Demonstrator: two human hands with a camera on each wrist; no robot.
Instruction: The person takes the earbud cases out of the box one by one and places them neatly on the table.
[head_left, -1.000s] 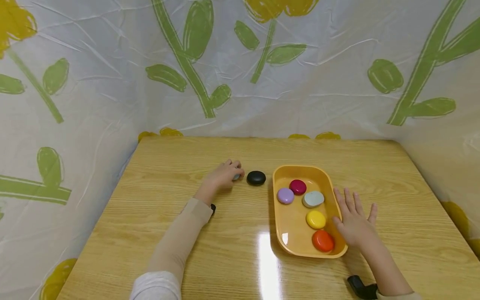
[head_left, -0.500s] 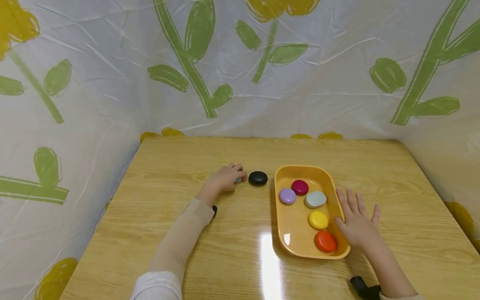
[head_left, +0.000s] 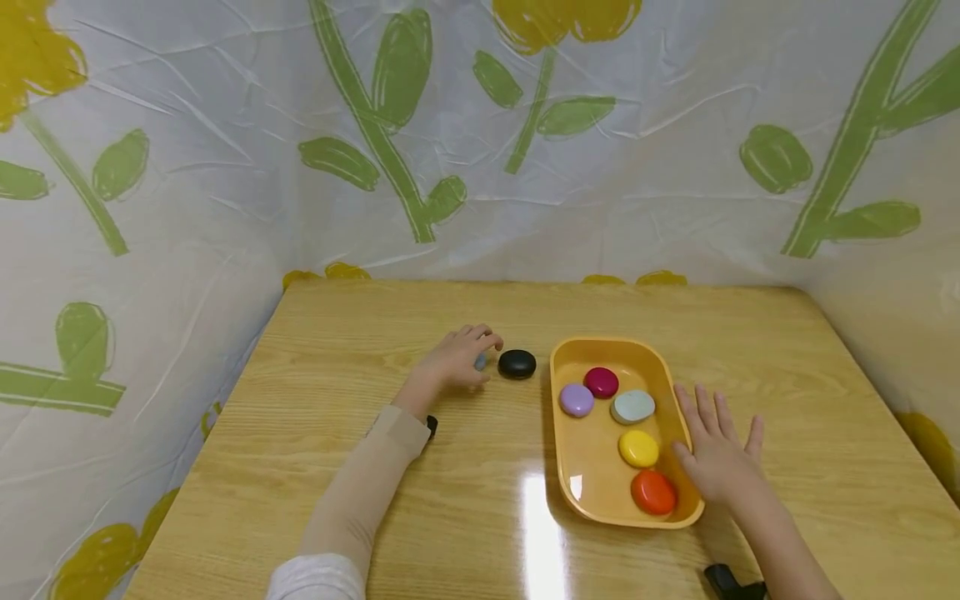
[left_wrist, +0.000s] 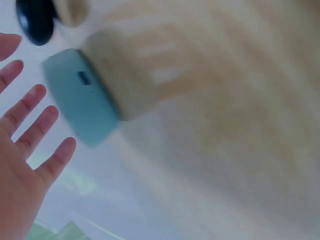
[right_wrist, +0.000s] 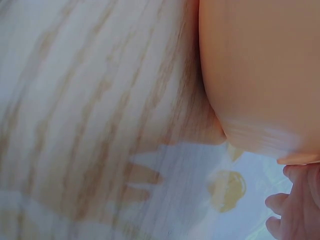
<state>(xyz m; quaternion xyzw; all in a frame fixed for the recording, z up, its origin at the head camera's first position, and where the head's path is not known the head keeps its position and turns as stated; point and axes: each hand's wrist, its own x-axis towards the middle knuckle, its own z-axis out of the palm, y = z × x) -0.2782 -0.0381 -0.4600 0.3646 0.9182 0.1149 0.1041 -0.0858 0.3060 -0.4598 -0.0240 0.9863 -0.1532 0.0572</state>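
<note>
My left hand is over a pale blue block, fingers spread; the left wrist view shows the fingertips apart from it. In the head view the hand mostly hides this block. Just right of it lies a smooth black stone. My right hand lies with straight, spread fingers along the right side of a yellow-orange tray. Inside the tray are a dark pink stone, a lilac one, a grey one, a yellow one and a red one.
The wood-grain table carries everything. A flower-patterned sheet hangs behind it and along both sides. Dark wrist straps show at both wrists. A bright light reflection lies on the table left of the tray's near end.
My left fingers, earlier curled round the pale blue block, have spread off it. That hand and the block have shifted slightly right, toward the black stone. My right hand stays at the tray.
</note>
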